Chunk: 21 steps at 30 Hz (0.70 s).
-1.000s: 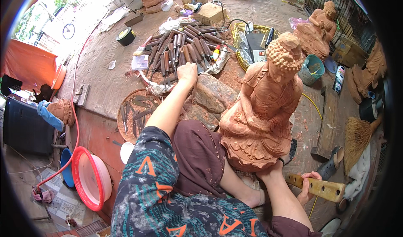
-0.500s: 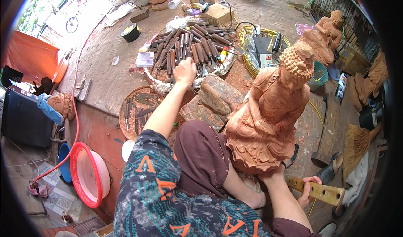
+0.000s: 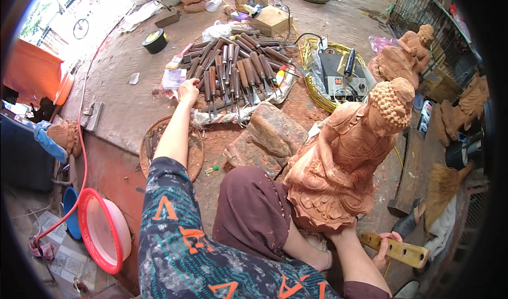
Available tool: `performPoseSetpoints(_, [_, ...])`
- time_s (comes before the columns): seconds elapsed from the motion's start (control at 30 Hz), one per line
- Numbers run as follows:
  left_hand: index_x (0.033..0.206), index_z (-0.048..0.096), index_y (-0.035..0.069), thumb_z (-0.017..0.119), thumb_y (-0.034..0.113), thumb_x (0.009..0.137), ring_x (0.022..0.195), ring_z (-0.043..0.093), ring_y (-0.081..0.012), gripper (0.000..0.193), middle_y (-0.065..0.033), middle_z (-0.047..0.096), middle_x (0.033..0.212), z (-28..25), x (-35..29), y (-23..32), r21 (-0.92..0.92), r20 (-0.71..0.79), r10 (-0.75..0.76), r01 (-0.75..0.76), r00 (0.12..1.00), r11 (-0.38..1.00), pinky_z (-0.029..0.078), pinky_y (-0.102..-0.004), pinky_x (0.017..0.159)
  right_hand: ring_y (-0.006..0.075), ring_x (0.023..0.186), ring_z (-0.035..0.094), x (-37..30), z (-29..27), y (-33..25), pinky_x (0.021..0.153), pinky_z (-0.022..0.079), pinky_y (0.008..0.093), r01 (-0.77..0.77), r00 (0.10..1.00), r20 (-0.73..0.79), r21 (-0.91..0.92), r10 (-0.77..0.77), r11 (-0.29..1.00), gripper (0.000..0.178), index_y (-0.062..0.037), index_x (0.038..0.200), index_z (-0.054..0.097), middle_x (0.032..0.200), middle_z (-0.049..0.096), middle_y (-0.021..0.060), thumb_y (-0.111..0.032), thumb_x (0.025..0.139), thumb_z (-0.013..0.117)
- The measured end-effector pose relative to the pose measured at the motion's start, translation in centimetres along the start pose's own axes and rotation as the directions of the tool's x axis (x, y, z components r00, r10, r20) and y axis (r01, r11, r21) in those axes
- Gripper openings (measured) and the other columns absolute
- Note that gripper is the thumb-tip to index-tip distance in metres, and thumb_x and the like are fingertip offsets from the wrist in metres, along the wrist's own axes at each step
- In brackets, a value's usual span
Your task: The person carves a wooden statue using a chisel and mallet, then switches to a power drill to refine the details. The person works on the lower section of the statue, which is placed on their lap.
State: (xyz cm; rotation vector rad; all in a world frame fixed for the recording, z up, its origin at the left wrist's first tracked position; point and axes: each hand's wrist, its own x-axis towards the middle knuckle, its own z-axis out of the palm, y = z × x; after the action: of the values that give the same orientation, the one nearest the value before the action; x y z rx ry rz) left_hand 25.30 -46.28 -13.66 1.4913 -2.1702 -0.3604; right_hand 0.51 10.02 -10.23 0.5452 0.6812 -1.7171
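My left hand (image 3: 188, 91) reaches out to the left edge of a heap of carving chisels (image 3: 233, 69) with brown wooden handles. Its fingers look curled, and whatever they hold is hidden. Beside it lies a small clear plastic box (image 3: 173, 79). My right hand (image 3: 387, 250), low on the right, is closed around a yellowish wooden bar (image 3: 410, 253) with dark round holes. A carved reddish-wood seated figure (image 3: 344, 166) with a curled-hair head rests upright against my legs, turned to the right.
A wooden block (image 3: 270, 132) lies before the figure. Left of it is a round tray (image 3: 198, 153) with blades. A control box (image 3: 344, 79) sits in coiled yellow cable. Other carvings (image 3: 402, 58) stand at right, near a broom (image 3: 444, 193). A pink basin (image 3: 106, 230) leans at left.
My left hand has moved left along the chisels, from their front middle to their left edge. The view has shifted slightly; my right hand keeps its hold on the wooden bar.
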Motion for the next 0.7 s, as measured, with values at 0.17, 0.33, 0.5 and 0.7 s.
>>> performPoseSetpoints(0.17, [0.112, 0.066, 0.010, 0.057, 0.003, 0.074, 0.101, 0.062, -0.0322, 0.040, -0.0175, 0.065, 0.107, 0.3, -0.9, 1.4, 0.122, 0.016, -0.004, 0.002, 1.000, 0.993, 0.048, -0.0402, 0.089, 0.0362, 0.134, 0.034, 0.6, -1.1, -0.1, 0.109, 0.030, 0.0544, 0.018, 0.999, 0.029, -0.018, -0.018, 1.000, 0.059, -0.0111, 0.144, 0.030, 0.149, 0.030, 0.0130, -0.044, 0.096, 0.022])
performPoseSetpoints(0.33, [0.106, 0.067, 0.008, 0.063, 0.009, 0.073, 0.098, 0.064, -0.0299, 0.033, -0.0158, 0.067, 0.104, -0.6, -1.3, 1.2, 0.116, 0.069, -0.149, 0.140, 0.986, 0.983, 0.049, -0.0377, 0.089, 0.0341, 0.136, 0.029, 1.1, -1.7, -0.2, 0.111, 0.026, 0.0531, 0.009, 0.996, 0.092, -0.003, -0.008, 1.000, 0.060, -0.0115, 0.145, 0.028, 0.151, 0.027, 0.0113, -0.045, 0.095, 0.022])
performPoseSetpoints(0.5, [0.103, 0.068, 0.009, 0.072, 0.013, 0.068, 0.090, 0.067, -0.0249, 0.036, -0.0112, 0.070, 0.092, 0.1, -2.2, 1.1, -0.107, 0.057, -0.255, 0.260, 0.965, 0.960, 0.051, -0.0353, 0.084, 0.0306, 0.139, 0.025, 1.4, -3.0, -0.3, 0.114, 0.022, 0.0496, 0.007, 0.987, 0.161, -0.019, -0.004, 1.000, 0.062, -0.0128, 0.147, 0.023, 0.153, 0.022, 0.0089, -0.045, 0.094, 0.021])
performPoseSetpoints(0.7, [0.106, 0.067, 0.010, 0.069, 0.011, 0.070, 0.087, 0.067, -0.0232, 0.036, -0.0109, 0.071, 0.089, 0.5, -4.0, 1.2, -0.238, -0.022, -0.276, 0.263, 0.961, 0.935, 0.050, -0.0343, 0.082, 0.0289, 0.139, 0.024, 1.3, -2.2, -0.2, 0.114, 0.021, 0.0474, 0.044, 0.988, 0.155, -0.319, 0.006, 0.947, 0.062, -0.0133, 0.147, 0.022, 0.153, 0.022, 0.0078, -0.046, 0.094, 0.020])
